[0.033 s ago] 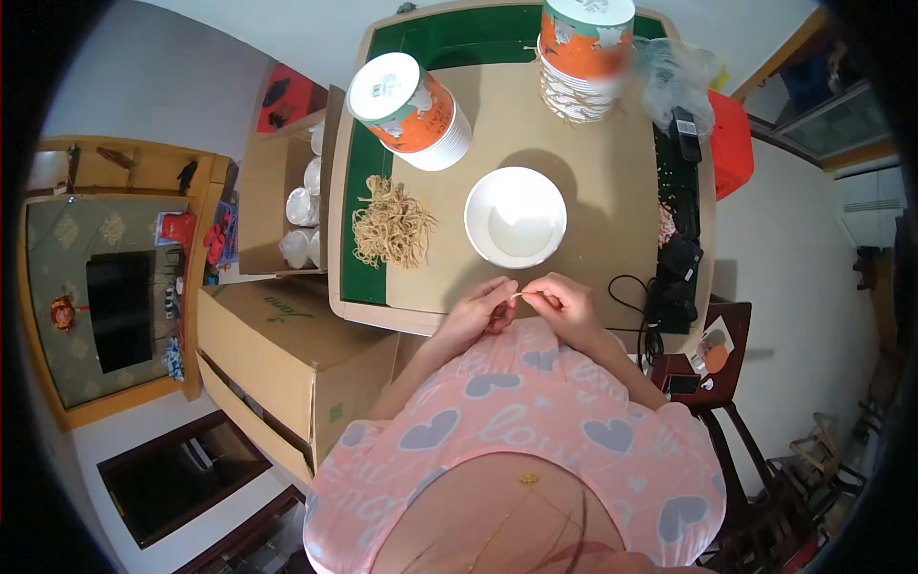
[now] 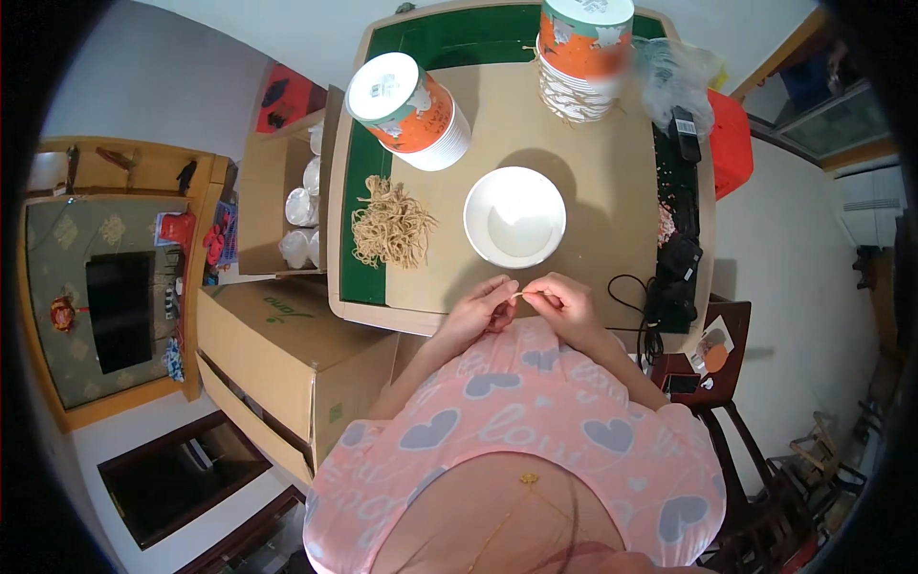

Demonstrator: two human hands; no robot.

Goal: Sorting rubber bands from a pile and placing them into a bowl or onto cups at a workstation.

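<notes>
A: Hands?
B: Left hand (image 2: 481, 308) and right hand (image 2: 559, 298) close together at the table's (image 2: 612, 182) near edge, both pinching one thin tan strand (image 2: 517, 295) between fingertips.
A: Surface?
B: Brown board over green. White bowl (image 2: 514, 216) just beyond; strand pile (image 2: 390, 223) left; two cup stacks (image 2: 409, 110) far.
A: Room?
B: Cardboard boxes (image 2: 287, 335) left, pale floor.

Two paper-cup stacks (image 2: 406, 107) (image 2: 581, 53) — one white bowl (image 2: 514, 216) — one string pile (image 2: 390, 226) — two cardboard boxes (image 2: 282, 196) (image 2: 287, 368).

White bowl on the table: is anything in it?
No, the white bowl looks empty; the pile of tan strands lies beside it on the table.
</notes>
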